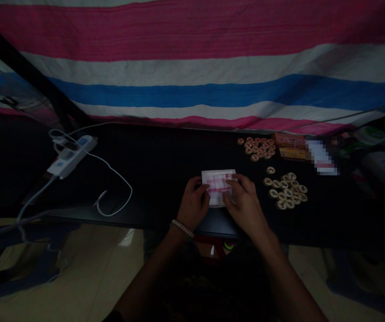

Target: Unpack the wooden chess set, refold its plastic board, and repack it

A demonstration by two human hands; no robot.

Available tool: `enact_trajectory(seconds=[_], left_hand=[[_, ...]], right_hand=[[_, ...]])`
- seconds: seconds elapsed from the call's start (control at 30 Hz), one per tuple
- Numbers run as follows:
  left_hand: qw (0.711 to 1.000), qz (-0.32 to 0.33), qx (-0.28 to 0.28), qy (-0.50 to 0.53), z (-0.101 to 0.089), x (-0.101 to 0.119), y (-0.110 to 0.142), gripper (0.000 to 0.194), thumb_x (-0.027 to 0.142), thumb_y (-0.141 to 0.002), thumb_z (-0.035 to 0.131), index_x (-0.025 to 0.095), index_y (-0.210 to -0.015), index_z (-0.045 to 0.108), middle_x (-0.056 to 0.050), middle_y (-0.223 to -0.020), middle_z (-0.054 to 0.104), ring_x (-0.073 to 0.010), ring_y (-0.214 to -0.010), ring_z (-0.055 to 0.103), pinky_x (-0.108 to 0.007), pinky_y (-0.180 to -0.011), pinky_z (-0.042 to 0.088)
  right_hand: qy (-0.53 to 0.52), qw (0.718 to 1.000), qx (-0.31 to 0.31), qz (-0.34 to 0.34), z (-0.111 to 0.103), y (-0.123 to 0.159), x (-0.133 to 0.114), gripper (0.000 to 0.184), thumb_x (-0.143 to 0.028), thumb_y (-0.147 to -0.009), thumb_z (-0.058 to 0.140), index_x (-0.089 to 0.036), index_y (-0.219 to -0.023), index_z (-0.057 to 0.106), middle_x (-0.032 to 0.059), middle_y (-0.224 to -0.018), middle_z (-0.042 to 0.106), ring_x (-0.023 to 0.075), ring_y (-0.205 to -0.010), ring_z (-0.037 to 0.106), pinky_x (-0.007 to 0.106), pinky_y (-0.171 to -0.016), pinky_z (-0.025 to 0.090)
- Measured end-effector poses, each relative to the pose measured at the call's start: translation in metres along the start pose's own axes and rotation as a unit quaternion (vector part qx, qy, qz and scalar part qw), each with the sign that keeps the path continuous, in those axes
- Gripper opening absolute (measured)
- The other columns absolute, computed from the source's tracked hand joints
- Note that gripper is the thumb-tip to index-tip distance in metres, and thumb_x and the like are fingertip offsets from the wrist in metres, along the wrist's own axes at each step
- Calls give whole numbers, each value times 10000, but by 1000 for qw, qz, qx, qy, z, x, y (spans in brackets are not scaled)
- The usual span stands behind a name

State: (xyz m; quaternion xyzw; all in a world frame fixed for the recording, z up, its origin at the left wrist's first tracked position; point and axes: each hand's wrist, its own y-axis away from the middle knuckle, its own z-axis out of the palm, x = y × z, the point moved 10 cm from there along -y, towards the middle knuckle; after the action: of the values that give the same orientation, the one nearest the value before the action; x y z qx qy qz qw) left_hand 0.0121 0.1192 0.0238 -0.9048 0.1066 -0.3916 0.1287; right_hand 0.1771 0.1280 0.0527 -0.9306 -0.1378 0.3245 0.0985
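A small white tray-like box [216,203] is before me near the table's front edge. A folded paper board with pink grid lines [216,181] lies in or on it; I cannot tell how deep it sits. My left hand [194,203] is closed at the left side, thumb and fingertips on the sheet's edge. From the right, my right hand [246,201] grips the sheet's other side, its fingers bent over the surface. Round Chinese chess pieces with dark characters [288,192] lie loosely grouped right of that hand. Farther back are pieces with red characters [261,147].
An orange printed box [291,146] stands behind the pieces. At left, a white power strip [71,156] trails a looping white cable [130,197] over the black table [158,165]. A striped sheet [185,94] hangs along the back. Stools [31,268] show below.
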Motion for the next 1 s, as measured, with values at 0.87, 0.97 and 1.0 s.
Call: enact_trajectory(seconds=[0.87,0.97,1.0], left_hand=[[999,-6,-12,52,-3,2,0,454,179,-833,758,219,-1277,669,-146,-1460,499,-303,-1202,650,-552,-1050,592],[999,-14,-18,47,-1,0,0,449,165,-824,749,202,-1265,671,-153,-1453,500,-309,-1217,648,-545,-1071,580],[999,-16,-17,44,-1,-1,0,440,158,-824,745,199,-1256,674,-152,-1445,506,-315,-1233,641,-548,-1077,576]], right_hand=[[176,978,82,78,-59,11,114,288,-287,-958,571,-198,-1185,724,163,-1268,684,383,-1192,556,611,-1037,408],[194,976,73,73,-56,10,116,279,-270,-968,545,-199,-1171,722,147,-1244,708,373,-1155,574,587,-1013,403],[194,976,74,69,-55,9,115,278,-259,-973,534,-200,-1167,723,145,-1238,712,369,-1150,578,578,-1010,401]])
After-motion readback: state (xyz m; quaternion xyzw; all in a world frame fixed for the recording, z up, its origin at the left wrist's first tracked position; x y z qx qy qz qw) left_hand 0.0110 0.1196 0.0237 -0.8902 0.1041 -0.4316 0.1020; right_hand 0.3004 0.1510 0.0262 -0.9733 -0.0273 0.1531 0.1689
